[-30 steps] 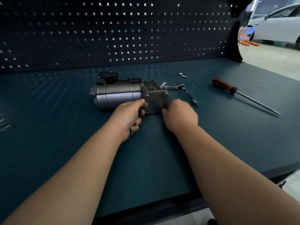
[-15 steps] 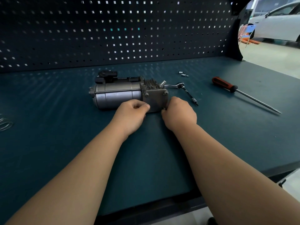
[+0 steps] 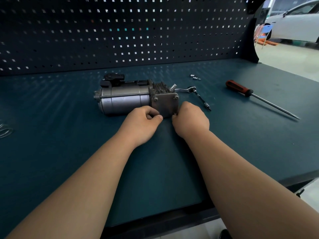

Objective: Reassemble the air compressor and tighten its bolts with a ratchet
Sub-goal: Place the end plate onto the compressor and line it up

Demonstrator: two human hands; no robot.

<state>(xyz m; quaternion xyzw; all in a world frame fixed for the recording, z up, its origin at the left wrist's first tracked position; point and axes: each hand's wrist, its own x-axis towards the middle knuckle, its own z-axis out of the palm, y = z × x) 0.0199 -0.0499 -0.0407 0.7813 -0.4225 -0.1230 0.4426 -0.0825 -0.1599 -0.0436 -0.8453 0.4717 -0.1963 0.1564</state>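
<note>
**A:** Looking down from the head, where did the silver cylindrical metal air compressor [image 3: 124,99] lie?

**B:** On its side, about mid-way across the dark teal workbench [image 3: 69,152]. Its grey square end plate [image 3: 164,105] was turned toward the near side. Two bolt heads [image 3: 155,99] showed in the plate's upper corners.

**A:** And the hands?

**B:** Both were at the plate's lower edge. The left hand [image 3: 143,123] was at the left corner, fingers curled, thumb tip against the forefinger. The right hand [image 3: 189,119] was at the right corner, knuckles up, fingertips hidden. Whether either pinched anything, I could not tell.

**A:** The tools?

**B:** The chrome ratchet [image 3: 188,89], with a thin extension bar, lay just right of the compressor, touched by neither hand. Farther right lay a red-handled long-shafted screwdriver [image 3: 241,89]. A few small silver sockets [image 3: 195,77] sat beyond the ratchet, and a black perforated pegboard [image 3: 120,31] stood at the far edge.
</note>
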